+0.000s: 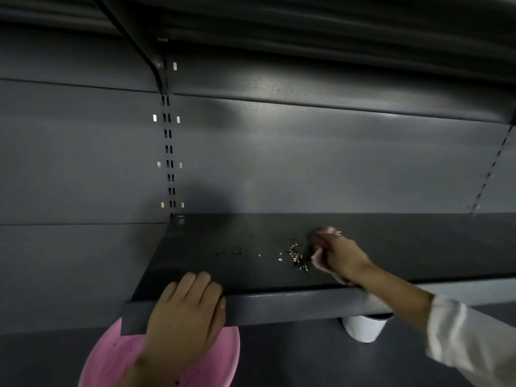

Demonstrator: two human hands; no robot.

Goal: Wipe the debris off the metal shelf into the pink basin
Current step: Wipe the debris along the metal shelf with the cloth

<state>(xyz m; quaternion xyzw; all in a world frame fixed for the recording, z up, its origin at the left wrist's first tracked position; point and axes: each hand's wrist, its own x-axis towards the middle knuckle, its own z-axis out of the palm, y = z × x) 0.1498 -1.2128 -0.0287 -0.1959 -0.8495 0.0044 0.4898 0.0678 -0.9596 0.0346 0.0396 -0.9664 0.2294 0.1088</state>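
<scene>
The dark metal shelf (251, 236) runs across the middle of the view. A small heap of light crumbs, the debris (298, 256), lies on it, with a few specks further left. My right hand (344, 258) is closed on a pink cloth (321, 241) pressed to the shelf just right of the debris. My left hand (185, 308) grips the shelf's front lip near its left end, fingers curled over the edge. The pink basin (223, 356) sits below that lip, partly hidden by my left hand and forearm.
A white cup-like container (363, 328) stands on the lower surface under the shelf, right of the basin. A slotted upright (169, 152) climbs the grey back panel. Another shelf overhangs above.
</scene>
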